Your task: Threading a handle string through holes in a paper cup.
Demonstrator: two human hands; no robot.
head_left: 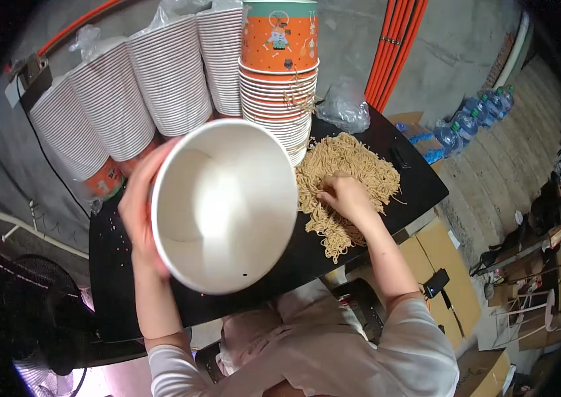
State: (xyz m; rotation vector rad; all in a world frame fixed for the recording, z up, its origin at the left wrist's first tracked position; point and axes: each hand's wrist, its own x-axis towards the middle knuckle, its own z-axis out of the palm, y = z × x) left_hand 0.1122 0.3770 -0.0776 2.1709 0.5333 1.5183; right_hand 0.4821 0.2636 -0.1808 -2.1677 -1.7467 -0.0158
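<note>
Left hand [141,205] clamped round white-lined tub [227,205]; right hand [348,197] curled into noodles [366,159], grip unclear: gathering step, seemingly; next move calls for secure pinch, steady tub.

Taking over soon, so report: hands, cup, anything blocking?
Left hand gripping cup, mouth toward camera. Right hand at noodles, grip unclear. Cup hides part of table.

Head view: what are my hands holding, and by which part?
Left hand: white round open tub, by its outer left side. Right hand: at the tan noodle-like pile; a grip cannot be told.
</note>
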